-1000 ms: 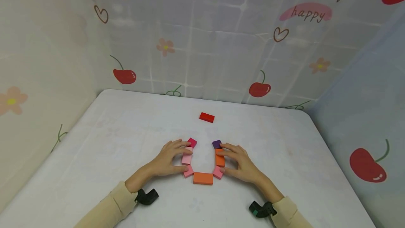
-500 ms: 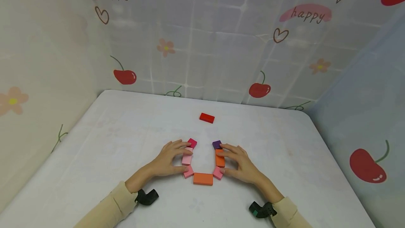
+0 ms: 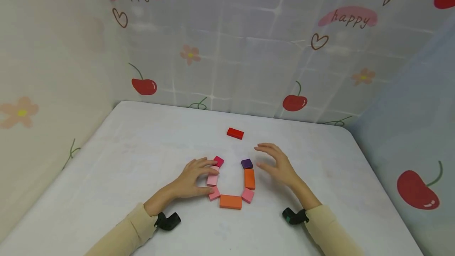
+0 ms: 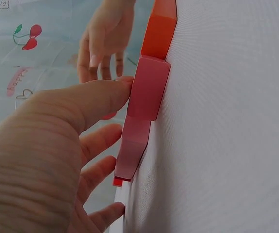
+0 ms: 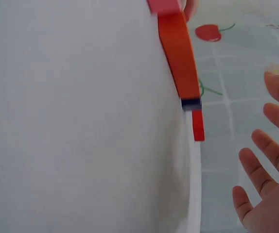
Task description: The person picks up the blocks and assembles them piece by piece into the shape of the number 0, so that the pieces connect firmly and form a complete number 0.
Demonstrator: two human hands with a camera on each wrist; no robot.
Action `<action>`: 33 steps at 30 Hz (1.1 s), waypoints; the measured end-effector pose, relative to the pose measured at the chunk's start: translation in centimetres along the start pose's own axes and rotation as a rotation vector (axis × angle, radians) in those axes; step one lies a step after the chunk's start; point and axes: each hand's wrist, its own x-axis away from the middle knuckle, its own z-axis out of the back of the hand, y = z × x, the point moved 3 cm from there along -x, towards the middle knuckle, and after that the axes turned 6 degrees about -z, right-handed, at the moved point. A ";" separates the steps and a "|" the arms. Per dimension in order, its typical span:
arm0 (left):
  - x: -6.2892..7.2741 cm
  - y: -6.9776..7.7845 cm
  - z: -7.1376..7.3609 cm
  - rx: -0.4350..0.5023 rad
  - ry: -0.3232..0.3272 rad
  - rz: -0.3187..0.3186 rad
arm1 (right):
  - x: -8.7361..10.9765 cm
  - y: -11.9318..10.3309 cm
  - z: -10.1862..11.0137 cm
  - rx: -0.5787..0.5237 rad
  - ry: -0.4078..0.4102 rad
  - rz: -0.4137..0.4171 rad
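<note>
In the head view my left hand [image 3: 192, 179] rests along the left side of a U-shaped row of blocks. Its fingertips touch the magenta block [image 3: 219, 161] and the light pink block [image 3: 212, 180], and its thumb lies at a pink block [image 3: 215, 195]. My right hand [image 3: 280, 168] hovers off the row's right side with fingers spread and nothing in them. Nearest to it is a purple block [image 3: 247, 164], then an orange block [image 3: 249, 179] and another pink block [image 3: 248, 195]. A second orange block [image 3: 230, 202] forms the bottom of the U.
Beyond the U's open end a red block [image 3: 235, 133] lies alone on the white table [image 3: 170, 129]. A patterned curtain [image 3: 241, 62] hangs behind the table's far edge. Black wrist devices, such as the left one [image 3: 168, 221], sit on both wrists.
My right hand has left the right-side blocks and moved up and outward, toward the far side. The left hand stays at its blocks. The head view has shifted slightly.
</note>
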 end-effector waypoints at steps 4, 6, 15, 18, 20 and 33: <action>-0.1 0.1 0.0 0.002 -0.001 -0.002 | -3.9 0.9 1.0 0.038 -0.004 -0.073; -0.1 0.1 -0.1 0.006 -0.001 -0.006 | -5.7 1.4 1.1 0.047 -0.027 -0.115; 0.0 0.2 0.0 0.004 -0.004 -0.004 | -10.6 3.0 -0.4 0.023 -0.160 -0.238; 0.0 0.3 0.1 0.002 -0.005 -0.001 | -11.3 3.2 -1.1 0.022 -0.190 -0.249; 0.0 0.3 0.1 -0.001 -0.005 -0.003 | -11.6 3.2 -1.5 0.024 -0.204 -0.263; 0.0 0.2 0.1 -0.009 -0.019 0.007 | -12.7 3.9 -3.3 0.119 -0.212 -0.377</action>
